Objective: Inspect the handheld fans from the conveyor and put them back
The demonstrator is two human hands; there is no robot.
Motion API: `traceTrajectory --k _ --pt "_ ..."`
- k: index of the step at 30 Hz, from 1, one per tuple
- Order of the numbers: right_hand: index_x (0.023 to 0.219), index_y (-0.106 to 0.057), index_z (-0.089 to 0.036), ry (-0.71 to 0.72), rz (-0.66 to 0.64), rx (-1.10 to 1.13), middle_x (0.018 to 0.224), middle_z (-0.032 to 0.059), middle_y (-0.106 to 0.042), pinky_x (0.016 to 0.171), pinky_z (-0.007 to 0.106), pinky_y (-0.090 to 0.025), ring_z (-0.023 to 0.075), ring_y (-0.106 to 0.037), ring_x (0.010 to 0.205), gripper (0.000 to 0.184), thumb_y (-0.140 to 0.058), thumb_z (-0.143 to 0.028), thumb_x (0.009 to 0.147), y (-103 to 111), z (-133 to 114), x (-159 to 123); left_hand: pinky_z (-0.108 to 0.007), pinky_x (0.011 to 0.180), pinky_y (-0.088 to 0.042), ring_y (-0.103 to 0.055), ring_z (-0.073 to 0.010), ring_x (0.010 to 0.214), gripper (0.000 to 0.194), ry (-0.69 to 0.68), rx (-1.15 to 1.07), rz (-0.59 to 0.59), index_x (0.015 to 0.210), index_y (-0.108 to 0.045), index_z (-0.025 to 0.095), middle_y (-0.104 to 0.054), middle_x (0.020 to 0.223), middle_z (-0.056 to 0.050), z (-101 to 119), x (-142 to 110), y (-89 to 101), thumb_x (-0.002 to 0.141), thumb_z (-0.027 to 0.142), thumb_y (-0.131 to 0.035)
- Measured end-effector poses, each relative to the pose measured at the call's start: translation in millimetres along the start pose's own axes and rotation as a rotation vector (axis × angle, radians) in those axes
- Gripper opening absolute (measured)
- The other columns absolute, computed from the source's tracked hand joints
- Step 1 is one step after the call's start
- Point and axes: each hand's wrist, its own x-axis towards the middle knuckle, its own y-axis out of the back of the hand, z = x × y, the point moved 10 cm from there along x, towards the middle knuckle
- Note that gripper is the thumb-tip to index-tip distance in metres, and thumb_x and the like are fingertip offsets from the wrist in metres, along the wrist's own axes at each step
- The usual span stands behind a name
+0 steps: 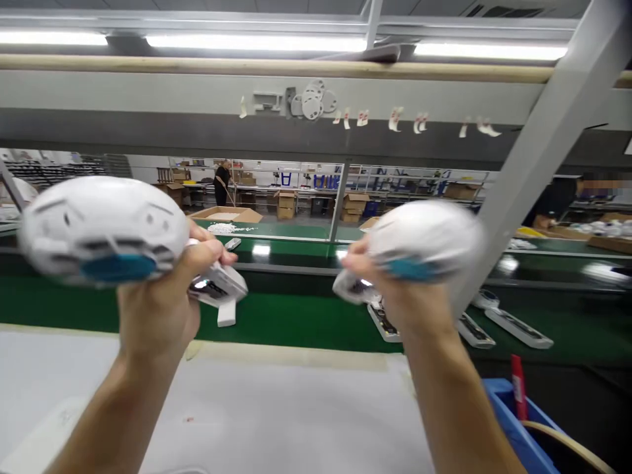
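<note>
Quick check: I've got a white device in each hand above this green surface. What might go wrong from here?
First, the left grip and right grip are both occupied, so if the left device or right device slips, no hand is free to catch it. Second, lowering the right device carelessly might knock the housings lying nearby.

No text, brand or number can be read. Small white strips along the grey beam carry red print, too small to make out. A red stick standing in the blue bin bears pale marking, also illegible. A tiny red mark on the white table is unreadable.
</note>
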Motion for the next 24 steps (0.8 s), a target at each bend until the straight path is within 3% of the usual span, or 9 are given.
traceTrajectory --k 1,4,8,10,12,14,17,21,24 --pt "0.076 -0.069 -0.021 0.001 0.001 -0.106 0.076 0.0017 -0.068 0.070 0.035 -0.055 0.0205 -0.064 0.072 0.025 -0.086 -0.025 0.058 -3.9 13.5 5.1 -0.031 0.064 -0.058 -0.060 -0.0160 0.065 0.020 0.071 -0.002 -0.033 0.073 -0.056 0.018 -0.056 0.070 0.002 -14.7 3.7 -3.3 0.067 0.020 -0.076" --pt "0.078 -0.069 -0.017 -0.254 -0.122 -0.161 0.081 0.0047 -0.071 0.074 0.035 -0.055 0.0229 -0.067 0.079 0.027 -0.081 -0.039 0.067 -18.9 89.2 13.4 -0.033 0.057 -0.056 -0.060 -0.0188 0.061 0.028 0.225 0.051 -0.082 0.075 -0.058 0.015 -0.058 0.068 -0.001 -51.6 12.4 -6.0 0.064 0.026 -0.080" --pt "0.093 -0.072 -0.015 -0.538 -0.242 -0.559 0.095 0.0061 -0.074 0.075 0.027 -0.052 0.0230 -0.068 0.092 0.037 -0.079 -0.042 0.069 -15.8 189.1 3.8 -0.029 0.059 -0.054 -0.061 -0.0185 0.063 0.031 0.319 0.082 -0.081 0.079 -0.059 0.014 -0.059 0.069 -0.003 -81.1 19.0 0.4 0.064 0.028 -0.082" --pt "0.095 -0.072 -0.013 -0.595 -0.261 -0.666 0.097 0.0079 -0.074 0.074 0.027 -0.050 0.0246 -0.068 0.094 0.034 -0.079 -0.033 0.067 -12.5 224.2 -4.2 -0.030 0.063 -0.055 -0.061 -0.0183 0.066 0.033 0.355 0.104 -0.083 0.082 -0.059 0.015 -0.059 0.072 -0.002 -94.5 21.4 4.4 0.064 0.031 -0.081" --pt "0.102 -0.072 -0.014 -0.632 -0.286 -0.752 0.104 0.0086 -0.073 0.077 0.026 -0.049 0.0244 -0.067 0.099 0.033 -0.073 -0.034 0.076 -10.9 249.6 -12.7 -0.030 0.068 -0.054 -0.062 -0.0186 0.072 0.035 0.367 0.212 -0.079 0.085 -0.060 0.015 -0.061 0.077 -0.003 -109.2 25.6 11.2 0.064 0.034 -0.081" --pt "0.104 -0.071 -0.014 -0.668 -0.334 -0.859 0.108 0.0111 -0.072 0.080 0.029 -0.048 0.0261 -0.067 0.102 0.033 -0.066 -0.039 0.083 -8.5 265.6 -19.7 -0.029 0.069 -0.052 -0.062 -0.0195 0.078 0.038 0.402 0.348 -0.078 0.089 -0.063 0.014 -0.064 0.083 -0.005 -131.4 29.5 20.3 0.062 0.034 -0.082" --pt "0.094 -0.072 -0.011 -0.743 -0.460 -1.023 0.101 0.0152 -0.072 0.082 0.036 -0.049 0.0293 -0.068 0.097 0.032 -0.070 -0.041 0.081 1.3 274.9 -24.6 -0.029 0.067 -0.048 -0.061 -0.0209 0.077 0.037 0.478 0.513 -0.121 0.090 -0.065 0.011 -0.066 0.083 -0.008 -177.2 32.1 34.3 0.061 0.026 -0.082" --pt "0.104 -0.069 -0.011 -0.788 -0.518 -1.218 0.108 0.0142 -0.070 0.089 0.040 -0.050 0.0246 -0.066 0.102 0.034 -0.066 -0.041 0.088 37.5 260.7 -13.6 -0.032 0.073 -0.049 -0.061 -0.0198 0.079 0.034 0.519 0.758 -0.208 0.099 -0.062 0.011 -0.065 0.089 -0.007 -237.5 27.6 56.0 0.069 0.017 -0.075" --pt "0.106 -0.068 -0.010 -0.870 -0.504 -1.348 0.110 0.0151 -0.069 0.090 0.042 -0.050 0.0248 -0.065 0.105 0.031 -0.066 -0.036 0.089 70.0 249.4 -11.0 -0.041 0.088 -0.047 -0.059 -0.0244 0.096 0.031 0.478 1.008 -0.229 0.104 -0.060 0.012 -0.063 0.100 -0.010 -262.0 23.3 74.2 0.080 0.028 -0.071"
